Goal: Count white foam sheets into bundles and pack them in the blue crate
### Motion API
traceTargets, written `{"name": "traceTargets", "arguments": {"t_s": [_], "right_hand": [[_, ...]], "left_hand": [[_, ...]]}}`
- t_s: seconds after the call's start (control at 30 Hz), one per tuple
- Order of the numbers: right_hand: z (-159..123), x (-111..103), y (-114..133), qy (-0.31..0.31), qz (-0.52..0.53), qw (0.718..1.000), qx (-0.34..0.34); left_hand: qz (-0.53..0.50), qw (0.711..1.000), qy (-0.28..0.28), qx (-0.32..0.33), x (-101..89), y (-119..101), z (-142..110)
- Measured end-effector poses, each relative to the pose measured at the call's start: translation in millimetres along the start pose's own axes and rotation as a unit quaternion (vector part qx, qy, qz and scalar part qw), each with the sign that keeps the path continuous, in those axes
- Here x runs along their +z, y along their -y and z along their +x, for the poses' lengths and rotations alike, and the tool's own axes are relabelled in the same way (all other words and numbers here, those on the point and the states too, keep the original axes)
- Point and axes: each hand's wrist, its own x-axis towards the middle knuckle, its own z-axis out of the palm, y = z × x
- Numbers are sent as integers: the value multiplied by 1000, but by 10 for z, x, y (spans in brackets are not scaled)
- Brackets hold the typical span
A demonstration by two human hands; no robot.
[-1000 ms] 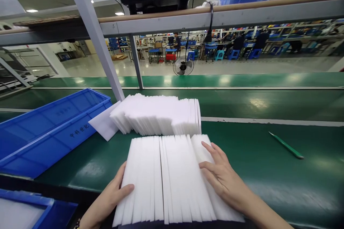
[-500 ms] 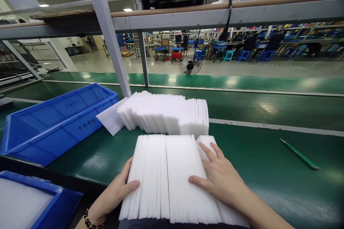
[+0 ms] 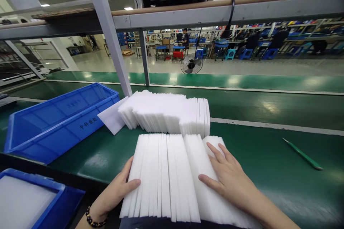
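A row of thin white foam sheets stands on edge in front of me, packed side by side. My left hand grips its left end, the thumb over the top edges and the other fingers mostly hidden behind the outer sheet. At the right end, my right hand lies over the leaning foam sheets with fingers spread, its thumb touching their edges. Behind this row sits a longer stack of white foam sheets, with one loose foam sheet tilted at its left.
A long blue bin stands left on the green work surface. Lower left, another blue bin holds white sheets. A green-handled knife-like tool lies right. A shelf beam crosses above, with a grey post.
My right hand has shifted right, and a group of foam sheets now leans apart from the rest, its edges stepped. My left hand stays at the left end.
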Motion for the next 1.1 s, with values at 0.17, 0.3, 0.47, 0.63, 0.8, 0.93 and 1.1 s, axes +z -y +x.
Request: {"name": "traceTargets", "arguments": {"t_s": [0.17,0.3,0.47,0.63,0.8,0.93,1.1], "right_hand": [[-14,68,40,-31,-34,999,-3],[13,52,147,-31,-27,996,-76],[135,-11,337,14,0,994,-112],[305,-29,524,46,-35,993,-104],[380,-4,612,32,-68,992,-105],[377,-6,588,34,-81,990,-106],[356,-34,486,49,-85,990,-98]], "left_hand": [[1,1000,0,9,7,-18,-10],[1,1000,-2,11,6,-32,-15],[-3,1000,4,13,-11,-20,-1],[-2,1000,12,22,-17,-14,12],[-2,1000,17,24,-22,-24,20],[0,999,23,34,-37,-16,29],[0,999,25,37,-47,7,26]]}}
